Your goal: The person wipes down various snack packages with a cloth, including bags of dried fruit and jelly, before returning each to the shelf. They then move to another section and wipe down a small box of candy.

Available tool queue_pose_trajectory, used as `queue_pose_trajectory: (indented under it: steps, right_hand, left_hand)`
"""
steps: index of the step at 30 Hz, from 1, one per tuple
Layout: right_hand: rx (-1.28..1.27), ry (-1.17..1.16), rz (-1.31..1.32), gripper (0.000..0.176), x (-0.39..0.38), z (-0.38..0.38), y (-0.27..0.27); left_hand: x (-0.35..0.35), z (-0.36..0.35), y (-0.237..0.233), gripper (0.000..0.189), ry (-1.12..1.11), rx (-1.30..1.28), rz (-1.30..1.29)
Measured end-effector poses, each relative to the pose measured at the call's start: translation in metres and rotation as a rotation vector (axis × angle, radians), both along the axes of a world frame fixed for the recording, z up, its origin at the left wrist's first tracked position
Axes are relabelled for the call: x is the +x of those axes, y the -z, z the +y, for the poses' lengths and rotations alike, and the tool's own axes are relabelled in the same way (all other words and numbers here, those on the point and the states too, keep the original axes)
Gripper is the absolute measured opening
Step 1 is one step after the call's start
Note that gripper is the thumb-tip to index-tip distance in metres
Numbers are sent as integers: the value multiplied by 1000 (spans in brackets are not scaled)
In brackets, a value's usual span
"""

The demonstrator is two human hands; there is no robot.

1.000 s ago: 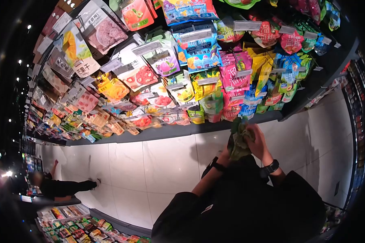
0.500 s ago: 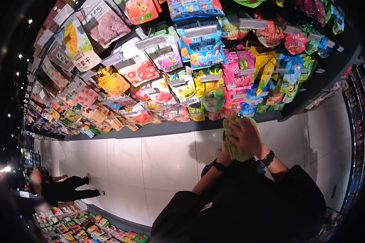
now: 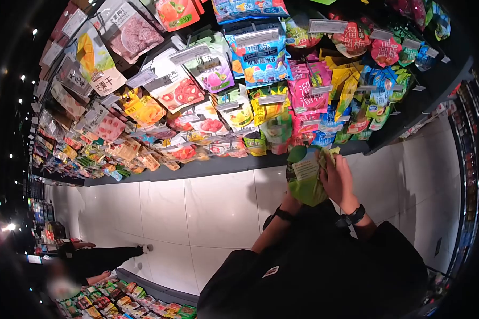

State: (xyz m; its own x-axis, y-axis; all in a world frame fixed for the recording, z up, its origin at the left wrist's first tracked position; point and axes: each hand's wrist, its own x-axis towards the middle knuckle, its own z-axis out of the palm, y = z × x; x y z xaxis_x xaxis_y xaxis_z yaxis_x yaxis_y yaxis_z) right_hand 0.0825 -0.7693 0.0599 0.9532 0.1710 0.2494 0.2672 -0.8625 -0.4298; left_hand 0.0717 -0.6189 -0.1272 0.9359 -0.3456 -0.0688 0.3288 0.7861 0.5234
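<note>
A green snack bag [image 3: 307, 181] with a pale printed label is held up in front of my chest, its printed back toward me. My left hand [image 3: 291, 202] supports it from the left and below, its fingers hidden behind the bag. On the right edge, my right hand [image 3: 340, 183] grips with its fingers pressed together around crinkled yellow-green packaging. Whether that packaging is part of the same bag or a second one, I cannot tell. Just beyond the hands, pink snack bags [image 3: 310, 90] and blue snack bags hang on the rack.
A dark display rack [image 3: 218, 169] of hanging snack bags curves across the front, price tags on its hooks. Light tiled floor [image 3: 218, 212] lies below. At lower left a person in dark clothes [image 3: 104, 259] stands by a low bin of packets [image 3: 127, 303].
The bag has been turned so its labelled side shows, and my right hand has moved from across its front to its right edge. The person at left has moved lower in view.
</note>
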Motion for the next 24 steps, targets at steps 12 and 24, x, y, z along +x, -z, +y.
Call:
queue_pose_trajectory:
  steps: [12,24]
  right_hand:
    - [556,-85,304,20,1,-6,-9]
    - [849,7,293,11,58,-54,-3]
  left_hand:
    - [24,-10,-93,86,-50,378,-116]
    - [63,-5,-135,95,-461,999,-419]
